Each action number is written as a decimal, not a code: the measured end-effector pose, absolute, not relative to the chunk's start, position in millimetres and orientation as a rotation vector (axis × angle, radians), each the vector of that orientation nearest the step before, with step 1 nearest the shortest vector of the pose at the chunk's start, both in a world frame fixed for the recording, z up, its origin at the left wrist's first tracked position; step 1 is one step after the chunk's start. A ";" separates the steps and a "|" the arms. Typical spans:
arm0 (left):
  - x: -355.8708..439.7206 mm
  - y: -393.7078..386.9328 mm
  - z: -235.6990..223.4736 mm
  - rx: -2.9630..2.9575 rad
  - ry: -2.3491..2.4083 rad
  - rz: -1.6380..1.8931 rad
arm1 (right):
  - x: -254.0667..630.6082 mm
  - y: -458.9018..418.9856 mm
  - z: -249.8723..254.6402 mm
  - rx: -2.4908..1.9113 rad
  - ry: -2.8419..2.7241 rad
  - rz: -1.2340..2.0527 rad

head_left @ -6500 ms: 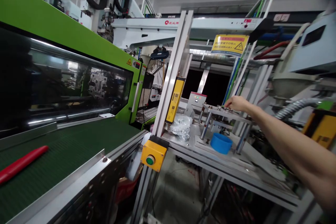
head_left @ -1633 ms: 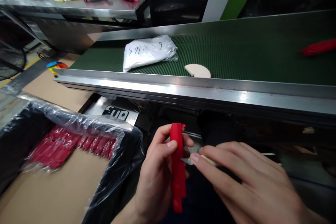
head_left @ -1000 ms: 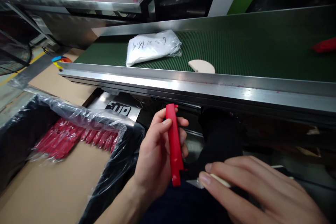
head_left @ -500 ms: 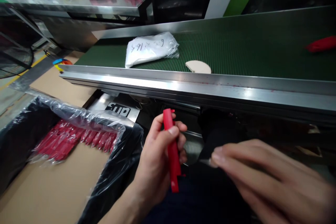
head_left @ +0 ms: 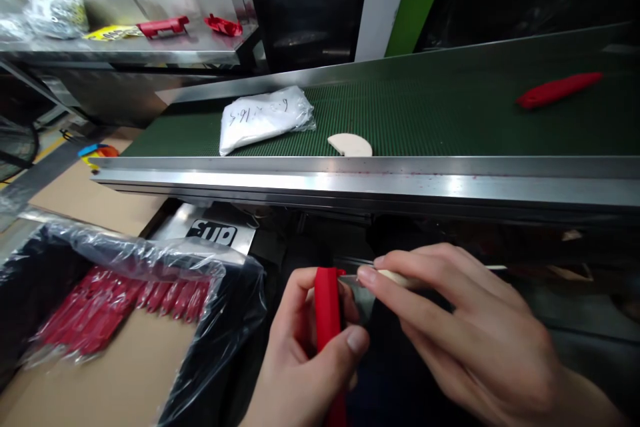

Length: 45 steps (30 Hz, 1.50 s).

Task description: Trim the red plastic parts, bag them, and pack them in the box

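My left hand (head_left: 315, 353) is closed around a long red plastic part (head_left: 327, 310), held roughly upright with its top end sticking out. The lower end of the part is partly hidden by my thumb and palm. In my right hand (head_left: 460, 327) is a small knife (head_left: 397, 277) with a pale handle, pinched between thumb and fingers. Its thin metal blade points left and meets, or nearly meets, a small red nub at the top right of the part. Exact contact is too small to tell.
A green conveyor belt (head_left: 415, 123) with a metal rail crosses ahead. On it lie a white plastic packet (head_left: 265, 119), a cream half-disc (head_left: 351, 145) and another red part (head_left: 560, 90). A plastic-lined box (head_left: 125, 373) at left holds several wrapped red parts (head_left: 95, 313).
My right hand has moved left, bringing the knife to the top of the red part. My left hand has shifted its grip. On the belt, the far red part now shows further left.
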State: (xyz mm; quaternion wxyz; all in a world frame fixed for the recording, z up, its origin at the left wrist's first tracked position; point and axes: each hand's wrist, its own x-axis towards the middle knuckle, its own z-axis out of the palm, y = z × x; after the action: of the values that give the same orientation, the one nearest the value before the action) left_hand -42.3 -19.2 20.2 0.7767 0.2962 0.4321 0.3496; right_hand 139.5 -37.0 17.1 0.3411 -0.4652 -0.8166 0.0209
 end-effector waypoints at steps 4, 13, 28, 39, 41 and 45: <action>-43.6 -18.1 19.2 0.629 0.908 0.720 | 142.1 -36.9 16.3 -1.217 -2.133 0.023; -47.1 -18.1 13.4 0.648 0.809 0.691 | 145.5 -35.6 22.3 -1.214 -2.113 0.049; -51.5 -16.5 16.7 0.337 0.518 0.592 | 135.5 -37.8 18.6 -1.201 -2.019 0.079; -50.9 -18.0 13.9 0.328 0.440 0.577 | 136.3 -40.8 11.0 -1.183 -2.006 0.087; -50.9 -18.5 11.9 0.361 0.388 0.572 | 138.0 -41.4 9.4 -1.195 -2.001 0.091; -51.1 -17.6 9.6 0.414 0.314 0.561 | 142.7 -42.3 11.8 -1.245 -1.958 0.135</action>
State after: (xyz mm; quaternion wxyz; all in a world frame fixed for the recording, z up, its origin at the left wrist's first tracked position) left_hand -51.1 -17.6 9.6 0.9277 0.2021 0.1533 0.2738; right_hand 142.7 -42.3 11.8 0.3976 -0.4916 -0.7730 0.0532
